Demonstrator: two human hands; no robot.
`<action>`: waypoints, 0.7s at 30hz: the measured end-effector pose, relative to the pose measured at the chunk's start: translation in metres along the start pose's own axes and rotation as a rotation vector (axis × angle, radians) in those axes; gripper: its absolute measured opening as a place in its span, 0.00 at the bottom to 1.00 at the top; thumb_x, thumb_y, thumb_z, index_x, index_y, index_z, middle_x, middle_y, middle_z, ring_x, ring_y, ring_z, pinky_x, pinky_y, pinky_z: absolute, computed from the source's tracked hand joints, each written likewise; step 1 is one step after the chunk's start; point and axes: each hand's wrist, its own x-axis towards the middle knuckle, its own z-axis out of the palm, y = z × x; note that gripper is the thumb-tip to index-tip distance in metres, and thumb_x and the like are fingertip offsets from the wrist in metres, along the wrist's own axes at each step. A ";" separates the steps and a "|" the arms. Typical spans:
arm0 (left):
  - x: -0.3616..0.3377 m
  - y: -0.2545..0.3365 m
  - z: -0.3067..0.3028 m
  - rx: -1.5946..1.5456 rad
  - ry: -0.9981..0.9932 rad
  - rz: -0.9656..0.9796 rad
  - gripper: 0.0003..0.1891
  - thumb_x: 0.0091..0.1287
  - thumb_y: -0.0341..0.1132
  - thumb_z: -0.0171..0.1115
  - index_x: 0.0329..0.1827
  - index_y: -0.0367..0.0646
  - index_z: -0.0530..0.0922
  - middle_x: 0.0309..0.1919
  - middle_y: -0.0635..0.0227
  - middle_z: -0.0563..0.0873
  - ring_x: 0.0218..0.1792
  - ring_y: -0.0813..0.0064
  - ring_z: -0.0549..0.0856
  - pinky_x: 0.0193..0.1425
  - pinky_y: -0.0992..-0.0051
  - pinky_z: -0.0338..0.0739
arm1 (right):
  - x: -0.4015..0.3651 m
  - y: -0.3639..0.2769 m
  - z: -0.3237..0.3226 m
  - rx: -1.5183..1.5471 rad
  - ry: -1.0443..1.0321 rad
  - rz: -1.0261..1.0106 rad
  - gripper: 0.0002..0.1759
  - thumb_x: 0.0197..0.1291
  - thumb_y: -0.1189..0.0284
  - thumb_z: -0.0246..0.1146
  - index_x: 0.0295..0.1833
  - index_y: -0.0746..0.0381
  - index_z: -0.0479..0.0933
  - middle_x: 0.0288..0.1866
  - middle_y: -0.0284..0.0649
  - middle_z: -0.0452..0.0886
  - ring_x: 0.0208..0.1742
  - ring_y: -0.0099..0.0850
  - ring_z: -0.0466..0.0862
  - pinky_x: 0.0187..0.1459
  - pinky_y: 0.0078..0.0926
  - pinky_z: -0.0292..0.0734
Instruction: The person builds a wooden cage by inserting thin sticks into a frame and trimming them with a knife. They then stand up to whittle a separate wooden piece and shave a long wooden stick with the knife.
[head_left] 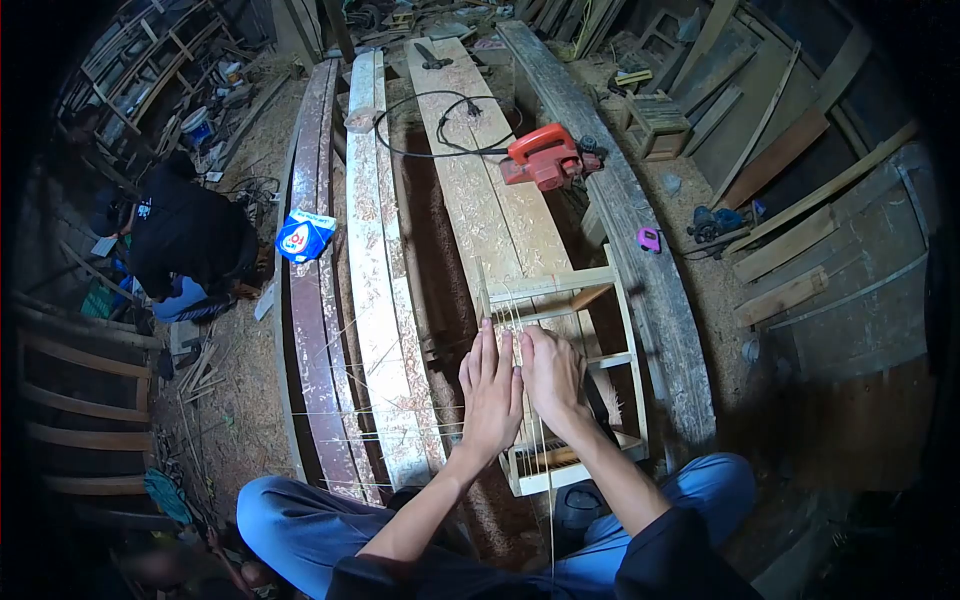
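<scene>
A pale wooden frame (636, 375), like a small stool or chair frame, lies in front of me, with thin tan strands strung across part of it. My left hand (489, 392) lies over the strands at its left side, fingers stretched out and holding nothing that I can see. Beside it, my right hand (555, 375) is closed, its fingers curled around a thin strand (549, 500) that trails down towards my lap. The right fingertips are partly hidden. More loose strands (345, 430) stretch out to the left across the planks.
A red electric planer (548, 160) with a black cord rests beyond the frame. Long planks (370, 240) with shavings run away from me. A blue-and-white packet (306, 238), a pink tape measure (649, 238) and a handsaw (432, 57) lie about. Another person (190, 230) crouches at left.
</scene>
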 end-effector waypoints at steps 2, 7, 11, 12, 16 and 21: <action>-0.001 0.000 0.000 0.000 -0.001 0.007 0.31 0.79 0.35 0.46 0.83 0.34 0.58 0.85 0.43 0.49 0.84 0.47 0.53 0.83 0.51 0.46 | 0.002 0.000 0.000 -0.013 -0.034 -0.005 0.11 0.74 0.68 0.58 0.45 0.63 0.83 0.34 0.56 0.86 0.36 0.58 0.85 0.39 0.56 0.78; 0.000 -0.003 0.001 -0.003 -0.011 -0.001 0.31 0.78 0.34 0.47 0.83 0.34 0.57 0.85 0.42 0.49 0.84 0.47 0.54 0.83 0.50 0.46 | 0.005 -0.002 -0.002 0.080 -0.016 -0.032 0.12 0.74 0.69 0.57 0.44 0.65 0.82 0.34 0.57 0.85 0.36 0.59 0.85 0.39 0.57 0.77; 0.000 -0.002 0.000 -0.008 -0.027 -0.003 0.32 0.77 0.34 0.48 0.83 0.33 0.57 0.85 0.41 0.49 0.83 0.46 0.55 0.83 0.50 0.46 | 0.006 0.000 0.000 0.062 -0.017 -0.038 0.15 0.76 0.67 0.53 0.38 0.64 0.78 0.34 0.55 0.85 0.36 0.57 0.86 0.37 0.55 0.78; 0.000 -0.002 0.000 -0.009 -0.027 -0.004 0.32 0.77 0.34 0.48 0.83 0.33 0.57 0.85 0.41 0.49 0.83 0.46 0.55 0.83 0.50 0.46 | 0.007 0.000 -0.001 0.062 -0.019 -0.038 0.15 0.76 0.67 0.53 0.38 0.64 0.78 0.34 0.55 0.85 0.36 0.57 0.86 0.37 0.55 0.78; -0.001 -0.002 0.000 -0.024 -0.028 0.001 0.32 0.77 0.33 0.49 0.83 0.32 0.57 0.84 0.39 0.49 0.82 0.45 0.56 0.83 0.50 0.46 | 0.011 0.002 0.004 0.094 -0.013 -0.033 0.14 0.75 0.68 0.54 0.38 0.64 0.78 0.35 0.54 0.85 0.37 0.58 0.86 0.37 0.56 0.77; -0.001 -0.002 0.001 -0.003 -0.034 0.002 0.32 0.77 0.33 0.47 0.83 0.33 0.57 0.85 0.41 0.46 0.81 0.45 0.58 0.82 0.50 0.48 | 0.011 0.004 0.010 0.124 0.030 -0.045 0.13 0.75 0.68 0.55 0.39 0.63 0.78 0.35 0.54 0.85 0.37 0.58 0.85 0.37 0.56 0.77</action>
